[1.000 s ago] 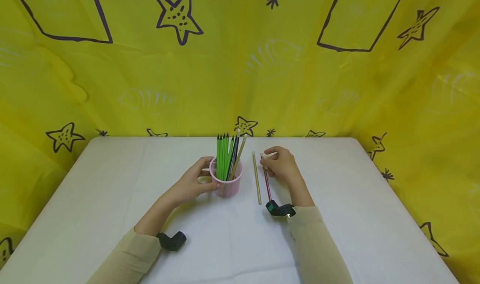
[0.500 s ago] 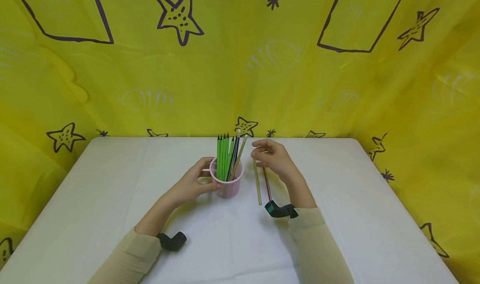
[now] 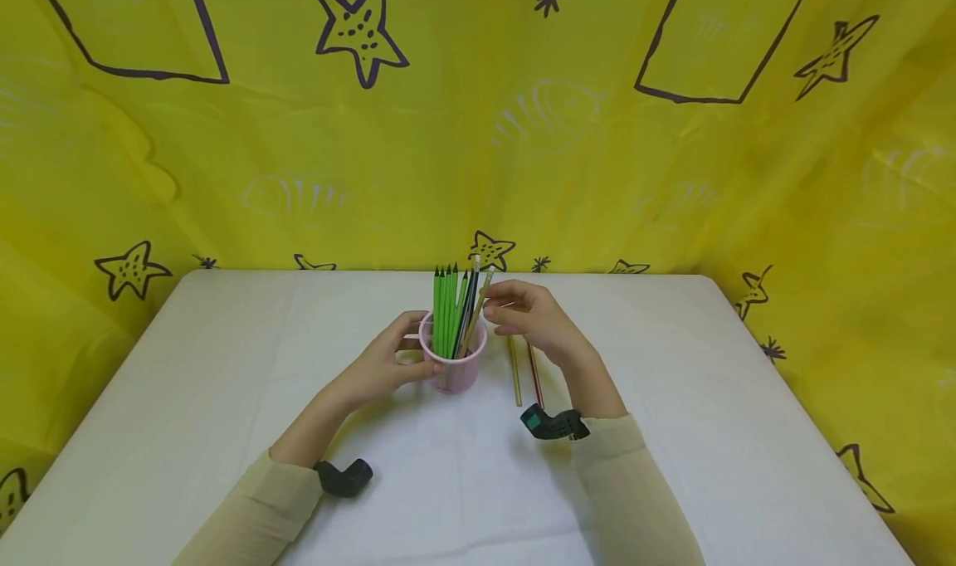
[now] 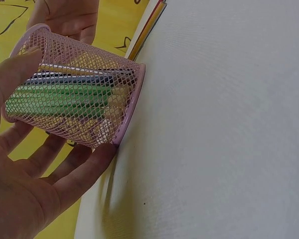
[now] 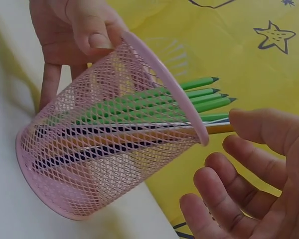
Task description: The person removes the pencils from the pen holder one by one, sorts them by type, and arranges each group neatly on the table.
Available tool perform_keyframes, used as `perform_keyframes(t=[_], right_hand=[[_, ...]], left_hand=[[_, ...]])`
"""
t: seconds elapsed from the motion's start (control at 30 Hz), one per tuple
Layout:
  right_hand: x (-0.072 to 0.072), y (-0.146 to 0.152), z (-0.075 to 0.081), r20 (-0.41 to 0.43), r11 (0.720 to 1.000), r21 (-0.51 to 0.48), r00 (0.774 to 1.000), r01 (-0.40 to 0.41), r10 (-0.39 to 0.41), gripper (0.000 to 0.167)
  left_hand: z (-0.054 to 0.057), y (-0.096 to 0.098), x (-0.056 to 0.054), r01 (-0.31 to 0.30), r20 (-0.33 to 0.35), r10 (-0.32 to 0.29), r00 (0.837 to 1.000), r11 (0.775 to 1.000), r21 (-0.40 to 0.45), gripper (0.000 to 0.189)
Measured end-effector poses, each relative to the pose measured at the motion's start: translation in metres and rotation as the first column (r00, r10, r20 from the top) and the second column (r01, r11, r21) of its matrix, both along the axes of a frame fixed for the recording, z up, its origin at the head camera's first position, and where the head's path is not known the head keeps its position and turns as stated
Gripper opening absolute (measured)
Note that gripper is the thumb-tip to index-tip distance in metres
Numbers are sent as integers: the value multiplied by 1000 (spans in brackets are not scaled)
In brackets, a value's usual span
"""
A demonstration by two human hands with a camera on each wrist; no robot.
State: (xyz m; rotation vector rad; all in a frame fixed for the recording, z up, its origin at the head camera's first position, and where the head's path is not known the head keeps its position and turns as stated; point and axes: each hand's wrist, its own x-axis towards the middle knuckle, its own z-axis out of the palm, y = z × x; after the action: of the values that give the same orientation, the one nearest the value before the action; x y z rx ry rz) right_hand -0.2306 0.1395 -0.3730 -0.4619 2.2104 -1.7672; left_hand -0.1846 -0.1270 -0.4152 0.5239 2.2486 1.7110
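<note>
A pink mesh pencil cup (image 3: 452, 375) stands upright on the table, and my left hand (image 3: 384, 363) holds its side, thumb and fingers around the mesh. Inside are several green pencils (image 3: 444, 313) with black points up, dark pencils (image 3: 467, 309), and a yellow pencil (image 3: 478, 309), eraser end up. My right hand (image 3: 538, 321) is at the cup's right, fingertips beside the yellow pencil's upper part. In the right wrist view, its thumb (image 5: 261, 127) overlaps that pencil's end while the other fingers stay loosely bent; no firm grip shows.
On the white table (image 3: 336, 516), a loose yellow pencil (image 3: 514, 375) and a red pencil (image 3: 535, 377) lie right of the cup, partly under my right hand. A yellow curtain with drawn stars (image 3: 448, 134) surrounds the table. Each wrist bears a black camera (image 3: 343, 477).
My right hand has left the red pencil lying on the table and moved left to the pencils in the cup. My left hand and the cup have stayed in place.
</note>
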Motion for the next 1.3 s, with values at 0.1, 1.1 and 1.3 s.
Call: perform_keyframes(t=[0.1, 1.1, 1.3], right_hand=[[0, -4, -2, -4, 1000, 1, 1000, -2, 2, 31], [3, -17, -9, -33, 997, 3, 996, 82, -82, 18], [3, -14, -3, -29, 996, -14, 996, 84, -85, 18]], left_hand=[[1, 0, 0, 2, 2, -2, 1000, 1000, 2, 72], [0, 0, -1, 8, -10, -8, 1000, 1000, 1, 71], [-1, 0, -1, 5, -11, -5, 1000, 1000, 0, 71]])
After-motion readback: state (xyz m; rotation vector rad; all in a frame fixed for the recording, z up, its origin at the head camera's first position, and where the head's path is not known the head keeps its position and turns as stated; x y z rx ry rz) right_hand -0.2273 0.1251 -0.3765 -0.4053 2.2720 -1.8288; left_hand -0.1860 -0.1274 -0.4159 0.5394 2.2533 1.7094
